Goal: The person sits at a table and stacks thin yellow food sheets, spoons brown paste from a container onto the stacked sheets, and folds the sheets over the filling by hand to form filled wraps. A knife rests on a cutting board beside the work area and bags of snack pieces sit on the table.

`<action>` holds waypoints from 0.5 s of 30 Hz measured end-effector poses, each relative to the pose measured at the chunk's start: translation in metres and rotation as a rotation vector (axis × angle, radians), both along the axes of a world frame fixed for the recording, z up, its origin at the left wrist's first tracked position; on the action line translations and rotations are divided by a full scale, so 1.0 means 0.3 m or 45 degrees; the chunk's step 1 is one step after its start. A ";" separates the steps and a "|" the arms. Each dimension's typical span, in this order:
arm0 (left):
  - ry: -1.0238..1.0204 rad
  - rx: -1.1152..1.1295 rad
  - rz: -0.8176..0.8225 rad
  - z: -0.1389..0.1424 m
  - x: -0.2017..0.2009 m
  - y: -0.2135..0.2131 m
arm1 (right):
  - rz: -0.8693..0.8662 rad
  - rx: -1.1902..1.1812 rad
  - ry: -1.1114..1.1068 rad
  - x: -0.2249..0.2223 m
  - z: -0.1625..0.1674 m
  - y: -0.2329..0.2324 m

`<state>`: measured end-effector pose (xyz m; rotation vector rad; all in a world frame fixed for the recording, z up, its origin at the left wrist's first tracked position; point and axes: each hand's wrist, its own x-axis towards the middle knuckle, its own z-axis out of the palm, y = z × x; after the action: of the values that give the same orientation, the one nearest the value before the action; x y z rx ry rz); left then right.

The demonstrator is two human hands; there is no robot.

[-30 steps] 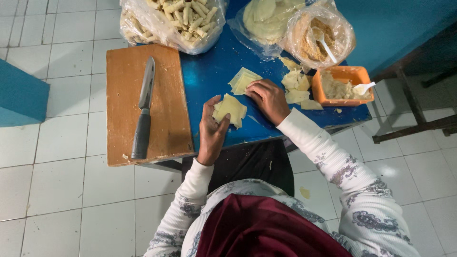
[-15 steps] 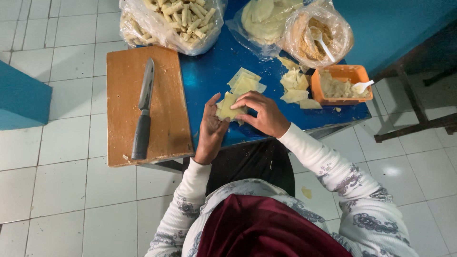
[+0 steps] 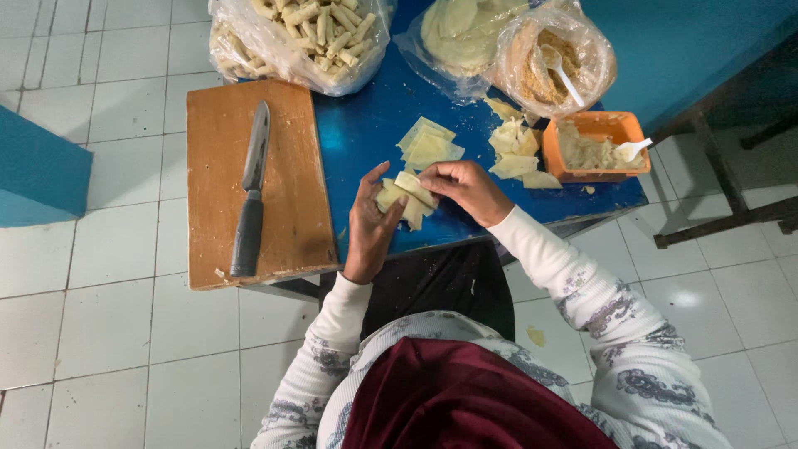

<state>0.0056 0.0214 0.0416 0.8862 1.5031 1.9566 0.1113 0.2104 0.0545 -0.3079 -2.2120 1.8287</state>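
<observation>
My left hand [image 3: 367, 229] cradles a pale yellow pastry wrapper [image 3: 405, 196] above the near edge of the blue table [image 3: 366, 125]. My right hand [image 3: 465, 188] pinches the wrapper's top edge and folds it over. Just beyond the hands lies a small stack of flat wrappers [image 3: 430, 144]. To the right sit more wrapper pieces [image 3: 515, 151] and an orange tub [image 3: 592, 148] of pale filling with a white spoon in it.
A wooden cutting board [image 3: 287, 191] with a dark-handled knife [image 3: 249, 199] lies at the left. At the back stand a plastic bag of rolled sticks [image 3: 299, 33], a bag of round wrappers [image 3: 461, 33] and a bag of crumbs [image 3: 549, 62]. White floor tiles surround the table.
My right hand left the flat wrappers and came to the wrapper in my left hand. The wrapper is now partly folded into a roll.
</observation>
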 end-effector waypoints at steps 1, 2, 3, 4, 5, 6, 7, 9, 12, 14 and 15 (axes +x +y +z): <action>0.038 -0.003 0.034 -0.007 -0.001 0.001 | -0.062 -0.024 -0.005 -0.003 -0.006 0.015; 0.079 -0.003 0.069 -0.013 -0.004 0.006 | -0.123 -0.047 -0.009 -0.009 -0.009 0.037; 0.119 -0.003 0.103 -0.018 -0.005 0.009 | -0.185 -0.069 -0.013 -0.013 -0.007 0.062; 0.102 -0.005 0.109 -0.024 -0.004 0.009 | -0.248 -0.097 0.063 -0.014 -0.001 0.090; 0.087 -0.005 0.119 -0.029 -0.004 0.009 | -0.308 -0.124 0.139 -0.020 0.010 0.122; 0.072 -0.004 0.129 -0.032 -0.006 0.012 | -0.366 -0.149 0.218 -0.031 0.019 0.149; 0.079 -0.002 0.143 -0.034 -0.005 0.011 | -0.424 0.064 0.234 -0.046 0.023 0.164; 0.092 -0.001 0.165 -0.036 -0.001 0.006 | -0.542 0.490 0.261 -0.067 0.023 0.171; 0.089 0.055 0.161 -0.028 0.002 0.004 | -0.502 0.997 0.402 -0.076 0.000 0.126; 0.073 0.048 0.166 -0.016 0.006 0.004 | -0.484 1.049 0.371 -0.069 -0.012 0.094; 0.064 0.046 0.169 -0.009 0.007 0.003 | -0.474 1.075 0.356 -0.069 -0.013 0.086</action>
<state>0.0077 0.0224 0.0388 0.8768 1.5962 2.0758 0.0906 0.2360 0.0505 -0.2403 -2.2900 0.6145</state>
